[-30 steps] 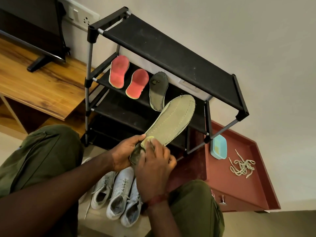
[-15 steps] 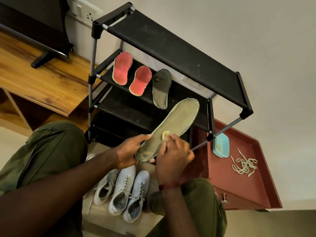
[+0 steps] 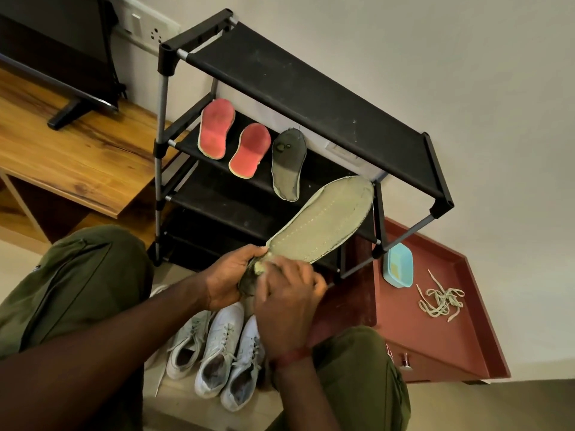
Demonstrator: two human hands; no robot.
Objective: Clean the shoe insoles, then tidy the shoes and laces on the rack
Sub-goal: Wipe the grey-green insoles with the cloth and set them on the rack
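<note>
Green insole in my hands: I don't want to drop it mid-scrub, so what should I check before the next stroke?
1. Left hand grips the green insole at its heel end: ok.
2. Right hand holds the yellow pad against it: ok.
3. Insole surface clean: cannot tell.
4. Laces on the rack: not ok, tangled on the red tray.
5. White shoes on the rack: not ok, on the floor.

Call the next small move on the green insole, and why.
Probably slide the yellow pad up toward the toe. The left hand grips the green insole at its heel end, the right hand holds the pad against that same end, and the long stitched stretch beyond lies uncovered, so it likely awaits wiping.
</note>
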